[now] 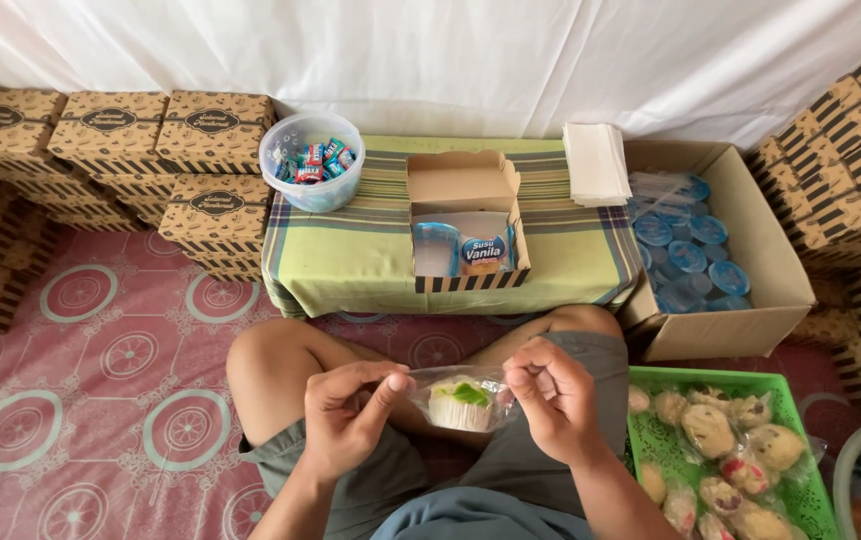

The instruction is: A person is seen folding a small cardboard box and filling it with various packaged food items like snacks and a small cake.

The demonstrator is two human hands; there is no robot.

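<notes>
You held one wrapped cupcake (463, 403) over your lap, left hand (346, 415) and right hand (551, 395) fingers pinched shut on its clear wrapper; one open box (466, 225) sat on the table (361, 250), one green basket (651, 440) beside your right knee

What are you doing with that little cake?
A person sitting cross-legged on the floor holds a small cake with green topping in a clear plastic bag, pinching the bag with the left hand and right hand. Ahead, an open snack box sits on a low cloth-covered table, beside a tub of candies. A green basket of wrapped cakes lies at the right.
</notes>
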